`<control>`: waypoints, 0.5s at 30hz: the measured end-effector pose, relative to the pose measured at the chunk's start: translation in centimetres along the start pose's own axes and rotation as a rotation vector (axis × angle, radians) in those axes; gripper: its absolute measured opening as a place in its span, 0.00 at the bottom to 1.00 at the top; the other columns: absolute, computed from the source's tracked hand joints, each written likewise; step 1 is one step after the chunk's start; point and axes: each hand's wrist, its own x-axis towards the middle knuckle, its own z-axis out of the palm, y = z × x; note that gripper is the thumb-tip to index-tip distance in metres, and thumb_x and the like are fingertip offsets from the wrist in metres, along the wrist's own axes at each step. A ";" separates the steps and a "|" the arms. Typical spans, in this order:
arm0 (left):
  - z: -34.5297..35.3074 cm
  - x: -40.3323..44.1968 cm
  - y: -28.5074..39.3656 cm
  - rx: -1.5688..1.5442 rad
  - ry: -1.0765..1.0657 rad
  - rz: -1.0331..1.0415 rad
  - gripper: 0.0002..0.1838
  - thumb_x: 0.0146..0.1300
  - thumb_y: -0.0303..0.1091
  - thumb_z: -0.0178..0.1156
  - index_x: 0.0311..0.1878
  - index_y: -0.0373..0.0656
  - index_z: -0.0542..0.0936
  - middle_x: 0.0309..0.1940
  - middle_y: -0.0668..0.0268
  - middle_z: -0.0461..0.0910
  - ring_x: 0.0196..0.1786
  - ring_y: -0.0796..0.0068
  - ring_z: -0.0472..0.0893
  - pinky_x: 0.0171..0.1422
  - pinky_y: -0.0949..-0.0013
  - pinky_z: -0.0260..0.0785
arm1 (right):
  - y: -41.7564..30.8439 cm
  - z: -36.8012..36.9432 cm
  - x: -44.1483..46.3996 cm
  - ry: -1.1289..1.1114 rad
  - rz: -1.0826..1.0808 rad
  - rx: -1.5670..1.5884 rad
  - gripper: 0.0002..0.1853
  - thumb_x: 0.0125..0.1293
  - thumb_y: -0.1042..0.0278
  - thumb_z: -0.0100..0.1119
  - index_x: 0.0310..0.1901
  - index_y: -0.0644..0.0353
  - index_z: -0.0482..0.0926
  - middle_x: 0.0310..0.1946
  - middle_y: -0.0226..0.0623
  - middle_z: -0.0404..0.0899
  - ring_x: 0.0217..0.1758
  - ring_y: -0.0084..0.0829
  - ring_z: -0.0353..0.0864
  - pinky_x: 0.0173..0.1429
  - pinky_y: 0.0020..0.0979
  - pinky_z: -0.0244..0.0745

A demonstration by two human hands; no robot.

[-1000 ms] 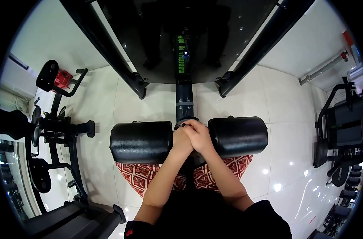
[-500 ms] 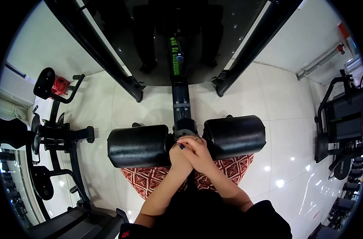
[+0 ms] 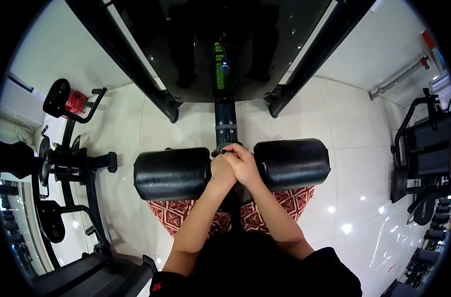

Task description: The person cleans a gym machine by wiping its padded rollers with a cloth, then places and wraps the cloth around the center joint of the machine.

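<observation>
My right hand [image 3: 244,164] lies over my left hand [image 3: 221,169], and its dark-nailed fingers are folded across the left one. Both hands are closed together in the gap between two black padded rollers. What my left hand grips underneath is hidden. A dark grey rounded part [image 3: 219,148] of the machine shows just beyond the fingers. On the left is one roller [image 3: 172,174], on the right the other roller [image 3: 291,164]. Below them show my thighs in red and white patterned trousers [image 3: 172,216].
A black upright post [image 3: 226,116] runs from the rollers to a dark machine panel [image 3: 186,59] with green weight markings [image 3: 219,64]. Other exercise machines stand left [image 3: 72,161] and right [image 3: 426,153]. The floor [image 3: 329,123] is glossy tile.
Both clasped hands have moved forward, away from my body. The rollers sit slightly higher in view, and the whole scene has shifted a little with my head.
</observation>
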 end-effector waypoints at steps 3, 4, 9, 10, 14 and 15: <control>-0.1 -1.5 0.7 0.020 0.043 0.004 0.07 0.54 0.35 0.54 0.29 0.47 0.81 0.27 0.63 0.81 0.33 0.64 0.82 0.37 0.63 0.75 | -1.0 -0.4 -1.4 -0.011 -0.084 -0.046 0.12 0.55 0.69 0.57 0.39 0.65 0.77 0.39 0.45 0.78 0.40 0.37 0.80 0.47 0.30 0.73; 0.0 -2.1 0.9 0.088 0.050 0.006 0.07 0.54 0.35 0.54 0.29 0.47 0.80 0.27 0.63 0.81 0.33 0.65 0.82 0.38 0.64 0.75 | -1.5 -0.5 -2.2 -0.010 -0.168 -0.092 0.12 0.55 0.69 0.57 0.39 0.65 0.77 0.41 0.45 0.78 0.42 0.38 0.80 0.47 0.30 0.73; -0.7 -3.6 1.2 -0.028 0.103 -0.035 0.12 0.53 0.31 0.54 0.39 0.36 0.79 0.37 0.54 0.81 0.47 0.58 0.80 0.48 0.66 0.74 | -2.0 -0.9 -3.6 0.035 -0.169 -0.170 0.13 0.59 0.66 0.50 0.43 0.61 0.77 0.47 0.45 0.77 0.57 0.45 0.70 0.64 0.37 0.59; -0.6 -3.6 1.0 -0.092 0.069 -0.060 0.14 0.53 0.31 0.54 0.42 0.32 0.78 0.40 0.51 0.79 0.50 0.56 0.78 0.50 0.64 0.74 | -2.0 -0.9 -3.4 0.028 -0.177 -0.201 0.13 0.60 0.66 0.50 0.43 0.62 0.77 0.47 0.46 0.77 0.55 0.45 0.71 0.62 0.37 0.61; -1.9 -4.3 0.8 -0.144 -0.015 0.035 0.22 0.51 0.31 0.57 0.48 0.29 0.74 0.49 0.44 0.75 0.57 0.51 0.73 0.53 0.62 0.73 | -2.5 -1.2 -2.5 -0.058 -0.019 -0.299 0.13 0.61 0.69 0.48 0.43 0.64 0.78 0.45 0.47 0.78 0.51 0.41 0.75 0.57 0.33 0.67; -2.0 -4.3 0.6 -0.138 -0.018 0.029 0.22 0.51 0.31 0.57 0.48 0.29 0.74 0.49 0.44 0.75 0.57 0.51 0.73 0.53 0.62 0.73 | -2.4 -1.1 -2.3 -0.049 0.000 -0.258 0.13 0.60 0.68 0.49 0.42 0.64 0.79 0.42 0.47 0.78 0.49 0.41 0.76 0.55 0.34 0.68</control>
